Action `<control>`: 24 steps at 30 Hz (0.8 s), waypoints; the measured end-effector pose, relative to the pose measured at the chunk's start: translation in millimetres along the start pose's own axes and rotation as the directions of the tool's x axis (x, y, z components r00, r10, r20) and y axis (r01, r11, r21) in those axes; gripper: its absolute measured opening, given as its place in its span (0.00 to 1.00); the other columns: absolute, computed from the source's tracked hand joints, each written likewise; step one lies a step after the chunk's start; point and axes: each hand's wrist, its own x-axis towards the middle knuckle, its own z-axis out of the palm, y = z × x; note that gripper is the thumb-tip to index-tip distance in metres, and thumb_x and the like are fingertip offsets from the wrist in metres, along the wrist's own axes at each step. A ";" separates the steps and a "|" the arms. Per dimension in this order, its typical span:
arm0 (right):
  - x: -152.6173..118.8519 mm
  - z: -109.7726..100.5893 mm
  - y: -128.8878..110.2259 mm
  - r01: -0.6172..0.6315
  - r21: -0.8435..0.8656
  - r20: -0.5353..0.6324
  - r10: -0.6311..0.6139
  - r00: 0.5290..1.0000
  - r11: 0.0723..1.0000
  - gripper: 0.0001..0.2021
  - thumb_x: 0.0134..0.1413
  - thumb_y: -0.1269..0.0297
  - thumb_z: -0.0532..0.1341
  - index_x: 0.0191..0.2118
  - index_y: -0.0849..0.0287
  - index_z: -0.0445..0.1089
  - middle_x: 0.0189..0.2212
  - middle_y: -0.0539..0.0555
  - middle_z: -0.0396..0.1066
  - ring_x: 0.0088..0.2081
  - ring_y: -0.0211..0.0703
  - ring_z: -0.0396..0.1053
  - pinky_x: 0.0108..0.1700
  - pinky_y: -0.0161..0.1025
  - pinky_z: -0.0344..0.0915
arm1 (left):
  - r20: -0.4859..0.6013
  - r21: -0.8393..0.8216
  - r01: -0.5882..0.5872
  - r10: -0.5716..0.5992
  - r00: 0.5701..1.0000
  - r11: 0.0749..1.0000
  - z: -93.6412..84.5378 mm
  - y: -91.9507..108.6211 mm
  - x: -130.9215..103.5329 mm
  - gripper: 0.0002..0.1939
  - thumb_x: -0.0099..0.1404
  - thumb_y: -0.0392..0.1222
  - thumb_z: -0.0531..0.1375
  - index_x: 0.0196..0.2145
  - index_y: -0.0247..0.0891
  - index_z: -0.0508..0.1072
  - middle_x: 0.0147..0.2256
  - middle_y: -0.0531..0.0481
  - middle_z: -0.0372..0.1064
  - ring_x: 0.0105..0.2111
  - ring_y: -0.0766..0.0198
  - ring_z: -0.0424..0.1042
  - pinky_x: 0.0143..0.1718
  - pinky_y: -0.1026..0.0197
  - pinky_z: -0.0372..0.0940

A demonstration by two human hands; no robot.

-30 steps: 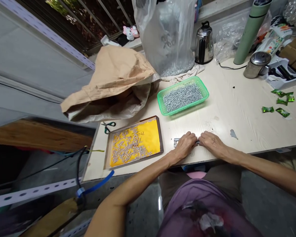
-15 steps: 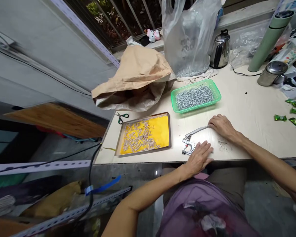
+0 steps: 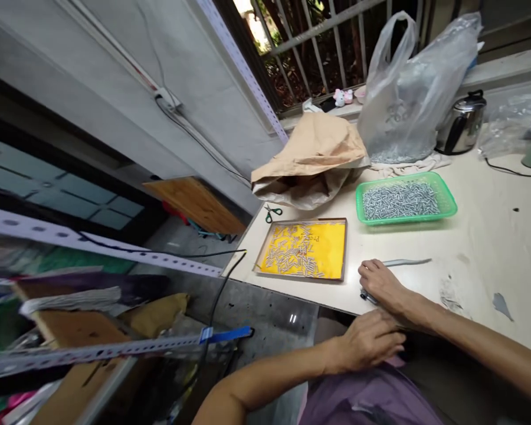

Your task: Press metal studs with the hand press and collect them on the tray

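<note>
On tbl (image 3: 487, 236), R hand (image 3: 383, 286) over metal tool (image 3: 407, 261) (L hand (image 3: 371, 338) nr).

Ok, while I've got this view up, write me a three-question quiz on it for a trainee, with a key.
1. Multiple choice: which of the hands partly hides the silvery metal hand tool?
a) left hand
b) right hand
c) neither
2. True or false: the green-handled metal scissors lie outside the shallow yellow-lined tray.
3. Short answer: which is nearer the silvery metal kettle, the tray or the green plastic basket?

Key: 1. b; 2. true; 3. the basket.
</note>
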 end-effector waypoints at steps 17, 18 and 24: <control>-0.7 -94.3 94.3 -0.448 0.084 -0.510 0.425 0.748 0.890 0.10 0.59 0.68 0.56 0.45 0.61 0.67 0.38 0.60 0.70 0.41 0.53 0.66 0.42 0.48 0.65 | -0.059 0.490 0.806 -0.909 0.412 0.333 -92.9 -177.5 -35.7 0.12 0.65 0.36 0.52 0.30 0.35 0.75 0.38 0.42 0.70 0.42 0.55 0.64 0.39 0.59 0.60; -10.5 -90.5 86.0 -0.421 0.124 -0.477 0.426 0.769 0.899 0.09 0.59 0.68 0.56 0.45 0.61 0.67 0.38 0.59 0.70 0.41 0.52 0.67 0.42 0.47 0.65 | -0.055 0.492 0.803 -0.908 0.415 0.337 -92.3 -179.9 -38.3 0.13 0.65 0.36 0.51 0.30 0.35 0.74 0.37 0.42 0.70 0.42 0.55 0.64 0.39 0.59 0.59; -80.0 -51.7 22.1 -0.341 0.361 -0.250 0.442 0.861 0.868 0.05 0.60 0.70 0.55 0.37 0.58 0.68 0.33 0.54 0.71 0.36 0.44 0.70 0.36 0.40 0.68 | -0.051 0.459 0.810 -0.899 0.435 0.366 -103.7 -181.5 -40.6 0.13 0.62 0.35 0.51 0.27 0.35 0.73 0.33 0.43 0.71 0.39 0.55 0.67 0.37 0.60 0.60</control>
